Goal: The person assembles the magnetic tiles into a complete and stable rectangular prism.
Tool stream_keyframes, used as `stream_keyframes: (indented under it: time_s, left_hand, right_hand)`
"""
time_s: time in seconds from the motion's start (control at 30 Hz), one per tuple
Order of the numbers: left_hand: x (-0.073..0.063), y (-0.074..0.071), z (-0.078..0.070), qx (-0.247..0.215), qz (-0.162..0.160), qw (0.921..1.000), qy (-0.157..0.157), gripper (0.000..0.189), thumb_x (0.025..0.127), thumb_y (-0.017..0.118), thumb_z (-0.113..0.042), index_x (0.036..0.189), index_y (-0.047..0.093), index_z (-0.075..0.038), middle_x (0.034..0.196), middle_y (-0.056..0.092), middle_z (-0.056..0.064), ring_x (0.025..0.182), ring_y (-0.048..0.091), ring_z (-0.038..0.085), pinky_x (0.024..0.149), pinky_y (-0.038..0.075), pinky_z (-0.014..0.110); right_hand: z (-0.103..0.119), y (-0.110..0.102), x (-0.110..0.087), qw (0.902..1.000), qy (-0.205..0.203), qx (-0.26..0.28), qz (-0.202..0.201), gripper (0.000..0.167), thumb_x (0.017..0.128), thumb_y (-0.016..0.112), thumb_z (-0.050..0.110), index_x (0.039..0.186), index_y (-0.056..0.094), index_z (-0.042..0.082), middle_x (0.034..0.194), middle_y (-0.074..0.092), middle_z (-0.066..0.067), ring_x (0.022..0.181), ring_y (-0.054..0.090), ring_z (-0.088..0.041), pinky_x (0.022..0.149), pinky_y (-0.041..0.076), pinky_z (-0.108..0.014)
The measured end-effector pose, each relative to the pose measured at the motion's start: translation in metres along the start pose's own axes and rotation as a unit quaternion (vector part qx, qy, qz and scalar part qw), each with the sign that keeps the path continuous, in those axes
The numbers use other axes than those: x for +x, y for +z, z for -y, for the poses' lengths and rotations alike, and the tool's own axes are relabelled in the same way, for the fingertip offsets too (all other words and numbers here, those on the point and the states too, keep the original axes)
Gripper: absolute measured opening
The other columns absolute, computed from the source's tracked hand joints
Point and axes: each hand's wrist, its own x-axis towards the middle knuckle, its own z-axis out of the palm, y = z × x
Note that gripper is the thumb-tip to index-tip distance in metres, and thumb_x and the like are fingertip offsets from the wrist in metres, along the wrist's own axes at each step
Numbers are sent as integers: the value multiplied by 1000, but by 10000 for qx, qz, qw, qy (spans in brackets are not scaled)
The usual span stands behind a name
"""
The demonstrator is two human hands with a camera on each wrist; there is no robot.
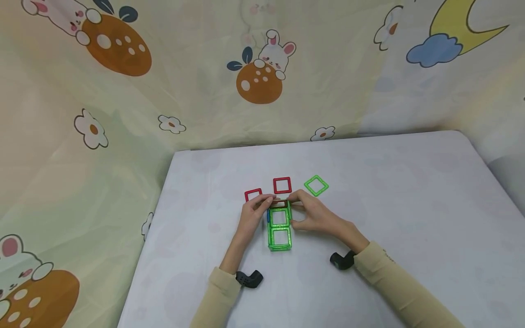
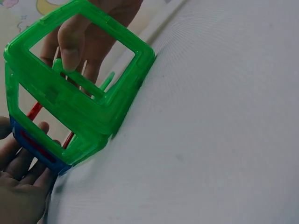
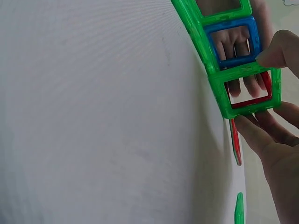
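A long box of square magnetic tiles point(image 1: 280, 228) lies on the table, mostly green, with a blue tile point(image 3: 255, 37) in one side and a red tile point(image 1: 280, 203) at its far end. My left hand point(image 1: 251, 216) holds the far left corner, its thumb and fingertips close together by the red tile. In the left wrist view, its fingers lie along the blue tile. My right hand point(image 1: 313, 213) grips the far right corner, thumb on the side and index finger at the far end. Through the tile windows in the right wrist view, left fingertips show.
Beyond the box lie a loose red square point(image 1: 282, 192), another red square point(image 1: 253, 190) partly behind my left hand, and a green square point(image 1: 326, 186) turned cornerwise. Black wrist devices point(image 1: 249, 279) jut from both sleeves. A patterned cloth point(image 1: 197, 91) hangs behind the white table point(image 1: 369, 191).
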Motion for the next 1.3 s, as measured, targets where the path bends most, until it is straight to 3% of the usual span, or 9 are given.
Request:
stream_keyframes:
  time_s: [0.2, 0.33, 0.47, 0.67, 0.83, 1.0, 1.3]
  left_hand:
    - [-6, 0, -4, -50, -395, 9992, 69, 30, 99, 69, -38, 118, 75, -17, 118, 74, 0, 113, 66, 17, 103, 52, 35]
    - [-8, 2, -8, -117, -766, 9969, -118, 27, 97, 73, -35, 112, 77, -14, 113, 75, 3, 106, 66, 18, 96, 53, 28]
    - [-9, 4, -10, -238, -938, 9949, -290, 24, 96, 74, -31, 110, 78, -11, 110, 75, 6, 104, 65, 18, 91, 53, 24]
    - [-8, 5, -9, -192, -1123, 9927, -395, 22, 97, 73, -25, 109, 78, -8, 110, 75, 7, 101, 64, 16, 87, 53, 20]
    - [-7, 4, -10, -131, -1202, 9914, -498, 20, 98, 72, -19, 109, 78, -4, 108, 76, 10, 98, 64, 15, 86, 52, 19]
    - [-9, 4, -10, -91, -1178, 9919, -468, 21, 97, 72, -22, 109, 79, -6, 109, 76, 10, 99, 65, 14, 89, 53, 19]
    - [-11, 3, -7, -103, -1065, 9935, -394, 21, 97, 72, -28, 109, 79, -11, 110, 74, 4, 103, 65, 18, 92, 53, 27]
  right_hand:
    - [1, -3, 0, 9993, 341, 164, 70, 56, 80, 79, -4, 128, 52, -5, 131, 59, -17, 126, 61, -34, 100, 54, -39]
    - [0, -4, -1, 9987, 450, 193, 150, 60, 80, 80, -2, 133, 50, -5, 134, 58, -17, 126, 61, -33, 101, 54, -39]
    - [-1, -8, -4, 9978, 627, 81, 185, 65, 83, 78, -2, 140, 47, -6, 140, 56, -20, 126, 61, -33, 103, 52, -37]
    - [-1, -18, -5, 9937, 740, -725, -420, 52, 87, 74, -3, 135, 52, -5, 133, 60, -22, 120, 66, -34, 99, 55, -42]
    - [-6, -26, -2, 9745, 966, -1763, -997, 43, 89, 73, -2, 129, 56, -5, 124, 62, -20, 112, 65, -31, 97, 55, -45]
    - [-11, -31, 0, 9534, 1180, -2453, -1299, 42, 89, 73, 1, 127, 59, -7, 121, 59, -21, 109, 63, -34, 93, 56, -48]
    - [-18, -34, 7, 9273, 1997, -2995, -1024, 54, 93, 74, 15, 133, 53, -15, 129, 53, -29, 110, 53, -38, 89, 54, -50]
